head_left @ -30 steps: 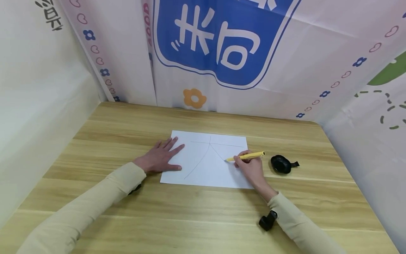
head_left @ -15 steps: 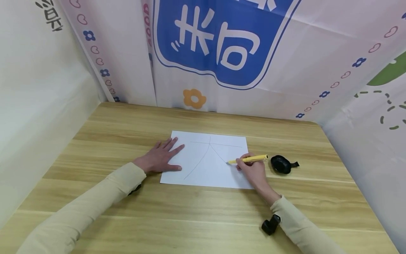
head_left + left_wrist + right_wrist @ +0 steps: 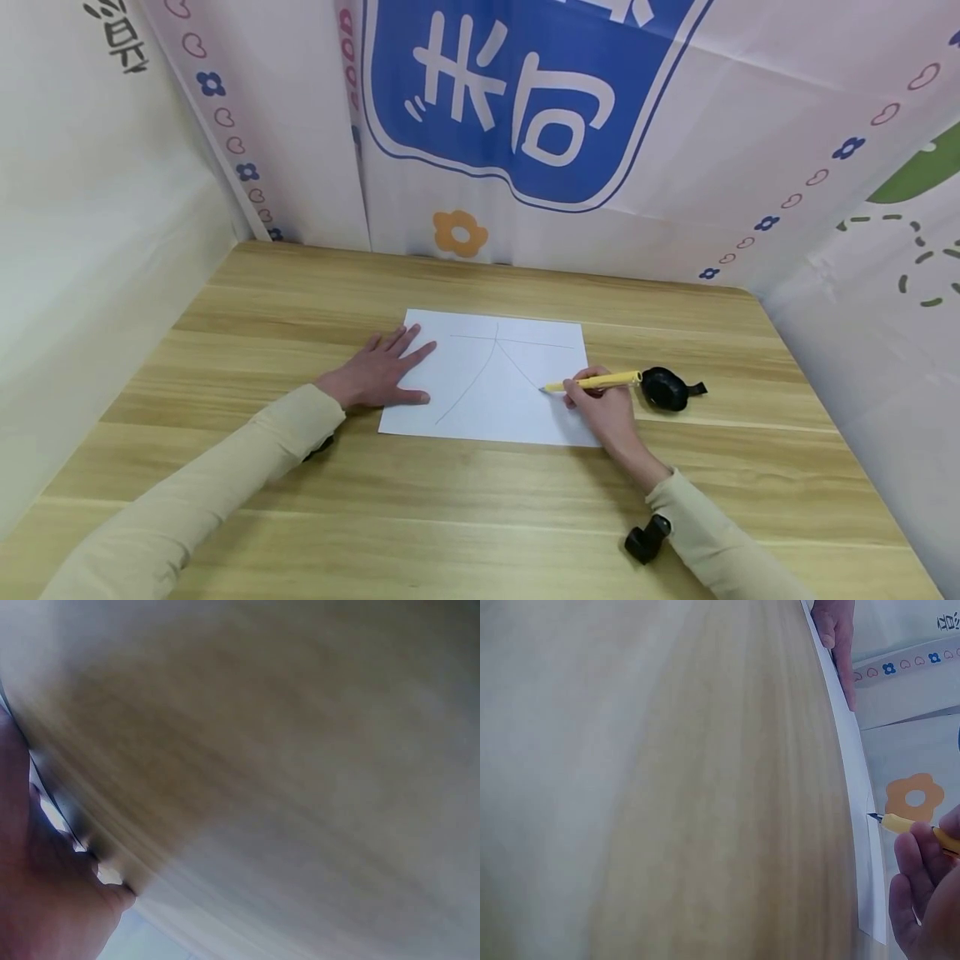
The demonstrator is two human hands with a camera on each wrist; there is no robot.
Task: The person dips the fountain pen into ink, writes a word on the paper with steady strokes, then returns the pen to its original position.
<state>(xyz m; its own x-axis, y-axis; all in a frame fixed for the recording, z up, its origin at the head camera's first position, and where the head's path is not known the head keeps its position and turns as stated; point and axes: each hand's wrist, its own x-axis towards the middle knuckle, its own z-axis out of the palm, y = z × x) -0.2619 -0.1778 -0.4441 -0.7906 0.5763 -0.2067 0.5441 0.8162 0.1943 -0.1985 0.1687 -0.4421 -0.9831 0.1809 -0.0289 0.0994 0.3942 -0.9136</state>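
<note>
A white sheet of paper [image 3: 480,400] lies on the table, bearing thin pen lines: a horizontal stroke, a short upright one crossing it, and two strokes slanting down left and right. My left hand [image 3: 378,372] rests flat on the sheet's left side, fingers spread. Between the fingers and thumb of my right hand [image 3: 607,410] is a yellow fountain pen [image 3: 603,381], its nib at the lower end of the right slanting stroke. In the right wrist view the dark nib of the pen [image 3: 900,823] meets the paper [image 3: 851,765], with the right hand [image 3: 930,900] curled behind it.
A small black pan-shaped object [image 3: 665,389] lies right of the paper, close by the pen's back end. The wooden table [image 3: 450,517] is bordered by printed white cloth [image 3: 637,242] at the back and sides. Black wrist cameras, one of them [image 3: 647,540], hang at the sleeves.
My right hand and the pen have slid right and slightly toward me, and the right slanting stroke has grown longer. The left hand has stayed in place.
</note>
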